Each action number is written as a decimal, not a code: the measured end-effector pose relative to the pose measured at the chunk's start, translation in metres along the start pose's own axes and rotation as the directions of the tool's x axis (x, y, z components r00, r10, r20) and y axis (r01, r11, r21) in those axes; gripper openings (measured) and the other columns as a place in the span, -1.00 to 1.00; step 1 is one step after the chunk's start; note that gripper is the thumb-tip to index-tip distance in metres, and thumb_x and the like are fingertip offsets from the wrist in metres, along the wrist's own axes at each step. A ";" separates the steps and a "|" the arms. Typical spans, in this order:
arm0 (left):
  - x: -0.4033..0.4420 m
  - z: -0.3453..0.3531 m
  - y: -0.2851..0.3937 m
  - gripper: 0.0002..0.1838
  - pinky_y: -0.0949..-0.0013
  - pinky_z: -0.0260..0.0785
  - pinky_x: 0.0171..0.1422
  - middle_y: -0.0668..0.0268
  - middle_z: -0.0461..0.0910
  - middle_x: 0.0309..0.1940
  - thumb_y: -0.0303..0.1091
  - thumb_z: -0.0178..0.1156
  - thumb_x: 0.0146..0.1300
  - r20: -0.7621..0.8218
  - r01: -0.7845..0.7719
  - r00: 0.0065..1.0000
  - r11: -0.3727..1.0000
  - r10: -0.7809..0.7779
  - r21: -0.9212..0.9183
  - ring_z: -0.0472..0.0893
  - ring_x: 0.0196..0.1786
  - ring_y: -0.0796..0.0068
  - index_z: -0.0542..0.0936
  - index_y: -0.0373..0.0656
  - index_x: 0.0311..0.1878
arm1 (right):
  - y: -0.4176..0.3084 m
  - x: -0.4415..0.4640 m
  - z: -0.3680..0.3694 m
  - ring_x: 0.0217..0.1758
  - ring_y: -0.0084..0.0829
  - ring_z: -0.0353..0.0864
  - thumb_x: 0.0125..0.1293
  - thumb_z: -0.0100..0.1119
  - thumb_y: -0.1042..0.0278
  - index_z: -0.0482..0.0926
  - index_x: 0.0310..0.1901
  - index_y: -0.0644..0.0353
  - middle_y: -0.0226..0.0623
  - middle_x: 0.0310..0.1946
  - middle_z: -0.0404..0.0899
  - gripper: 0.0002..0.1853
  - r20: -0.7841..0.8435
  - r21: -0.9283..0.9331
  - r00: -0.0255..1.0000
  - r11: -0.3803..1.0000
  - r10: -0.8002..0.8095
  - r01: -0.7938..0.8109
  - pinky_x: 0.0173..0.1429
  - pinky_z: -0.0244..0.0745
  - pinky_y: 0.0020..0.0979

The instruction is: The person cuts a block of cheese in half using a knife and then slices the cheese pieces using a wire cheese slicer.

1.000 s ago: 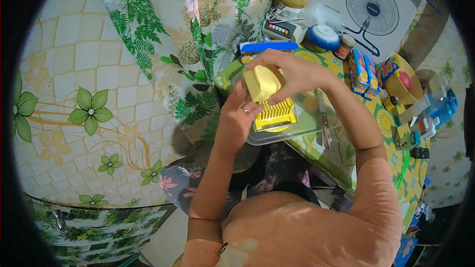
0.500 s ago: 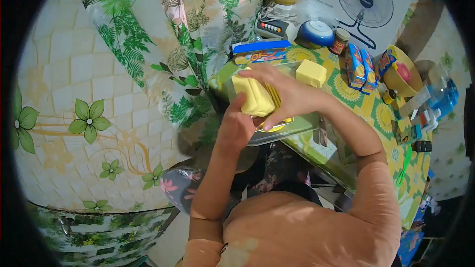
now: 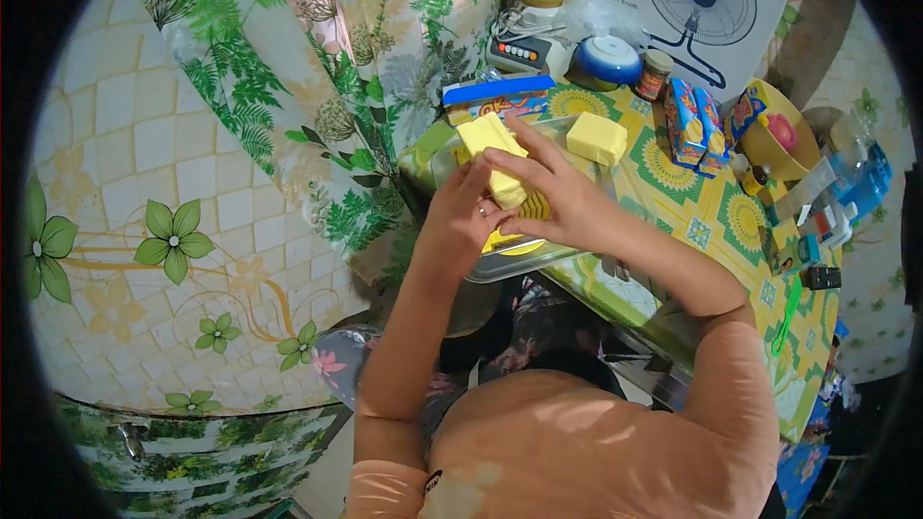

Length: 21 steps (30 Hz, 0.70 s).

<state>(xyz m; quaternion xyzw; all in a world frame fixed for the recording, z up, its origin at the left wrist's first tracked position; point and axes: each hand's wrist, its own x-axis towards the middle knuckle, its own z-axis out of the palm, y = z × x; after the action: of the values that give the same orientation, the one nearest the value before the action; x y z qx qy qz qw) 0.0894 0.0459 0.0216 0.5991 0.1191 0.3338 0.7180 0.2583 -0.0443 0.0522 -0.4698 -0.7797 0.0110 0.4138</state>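
Above the clear tray [image 3: 484, 275] at the table [image 3: 707, 223] edge, the yellow block [image 3: 486, 137] sits tilted between both hands, its upper end leaning toward the curtain [image 3: 361, 101]. The left hand [image 3: 450, 221] cups it from the near side and the right hand [image 3: 565, 194] lays bent fingers across it — a shared grip that likely steadies a soft, bulky piece. Holding it over the tray probably keeps crumbs contained. The ribbed yellow piece [image 3: 535, 205] shows only partly beneath, while the second block [image 3: 596, 138] rests beyond the right wrist, seemingly out of the way. Compared with one second earlier, the hands hide more of the ribs — and the second block, unseen then, is visible.
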 end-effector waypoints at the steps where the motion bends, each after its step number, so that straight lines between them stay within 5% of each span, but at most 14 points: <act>1: 0.002 0.001 0.003 -0.41 0.09 0.33 0.44 0.17 0.45 0.31 0.02 -0.03 0.55 0.016 0.053 0.999 0.989 -0.051 -0.138 0.46 0.37 0.23 0.26 -0.16 0.45 | 0.001 -0.001 0.000 0.55 0.12 0.14 0.00 0.58 0.21 0.31 0.46 -0.09 0.04 0.54 0.02 -0.06 -0.001 0.007 1.000 1.000 0.017 -0.017 0.49 0.29 -0.05; 4: 0.010 0.005 0.006 -0.39 0.10 0.35 0.42 0.12 0.46 0.29 0.07 -0.07 0.56 0.047 0.136 0.991 0.902 -0.128 -0.411 0.48 0.34 0.20 0.26 -0.16 0.45 | 0.009 -0.004 0.000 0.54 0.05 0.20 0.03 0.57 0.26 0.30 0.46 -0.08 0.01 0.53 0.07 -0.07 -0.068 -0.031 0.995 0.996 0.078 -0.080 0.44 0.38 -0.10; 7: 0.008 0.011 0.017 -0.35 0.12 0.35 0.42 0.09 0.45 0.31 0.10 -0.10 0.56 0.060 0.144 0.990 0.894 -0.131 -0.424 0.49 0.33 0.18 0.22 -0.18 0.48 | 0.012 -0.008 0.002 0.51 -0.07 0.28 0.09 0.53 0.35 0.29 0.47 -0.05 0.00 0.52 0.11 -0.11 -0.087 0.336 0.941 0.899 0.328 -0.282 0.40 0.44 -0.20; 9: 0.009 0.012 0.021 -0.31 0.13 0.35 0.42 0.08 0.44 0.31 0.13 -0.12 0.56 0.075 0.162 0.987 0.888 -0.144 -0.430 0.49 0.33 0.20 0.18 -0.21 0.51 | 0.022 -0.010 0.007 0.44 -0.27 0.37 0.12 0.50 0.49 0.26 0.47 0.06 -0.14 0.47 0.21 -0.13 -0.124 0.535 0.923 0.808 0.365 -0.248 0.40 0.45 -0.27; 12: 0.004 0.013 0.022 -0.29 0.16 0.33 0.43 0.05 0.44 0.32 -0.01 0.01 0.55 0.024 0.146 0.989 0.952 -0.145 -0.268 0.48 0.35 0.24 0.10 -0.30 0.53 | 0.023 -0.006 -0.001 0.39 -0.36 0.42 0.11 0.48 0.61 0.25 0.47 0.15 -0.29 0.36 0.37 -0.12 -0.095 0.741 0.890 0.629 0.446 -0.235 0.43 0.40 -0.28; 15: -0.007 0.009 0.010 -0.17 0.19 0.32 0.43 0.05 0.37 0.38 -0.13 0.21 0.43 -0.103 0.094 0.992 0.985 -0.080 0.142 0.47 0.35 0.24 0.04 -0.31 0.56 | 0.021 -0.002 -0.012 0.31 -0.41 0.49 0.11 0.51 0.53 0.25 0.47 0.13 -0.29 0.28 0.45 -0.11 -0.040 0.764 0.840 0.559 0.541 -0.323 0.35 0.46 -0.37; 18: -0.031 0.010 0.005 -0.10 0.01 0.23 0.49 0.08 0.30 0.43 -0.22 0.41 0.22 -0.064 -0.076 0.980 0.659 0.186 0.749 0.40 0.41 0.13 0.14 -0.20 0.53 | 0.015 -0.001 -0.021 0.29 -0.42 0.51 0.12 0.50 0.54 0.26 0.46 0.12 -0.31 0.24 0.49 -0.13 0.025 0.848 0.800 0.411 0.599 -0.335 0.32 0.50 -0.36; 21: -0.056 0.001 -0.005 -0.10 -0.22 0.06 0.53 0.14 0.28 0.43 -0.18 0.50 0.07 0.260 -0.295 0.900 0.052 0.349 0.954 0.29 0.48 0.05 0.27 -0.05 0.46 | 0.005 0.002 -0.033 0.27 -0.43 0.53 0.14 0.47 0.54 0.26 0.46 0.12 -0.32 0.25 0.49 -0.16 0.100 0.863 0.743 0.313 0.662 -0.396 0.29 0.55 -0.33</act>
<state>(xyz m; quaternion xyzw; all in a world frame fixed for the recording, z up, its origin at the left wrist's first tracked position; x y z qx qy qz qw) 0.0493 0.0100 0.0040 0.9217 0.1855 0.3364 0.0533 0.2826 -0.0520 0.0731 -0.4348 -0.4047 0.4581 0.6613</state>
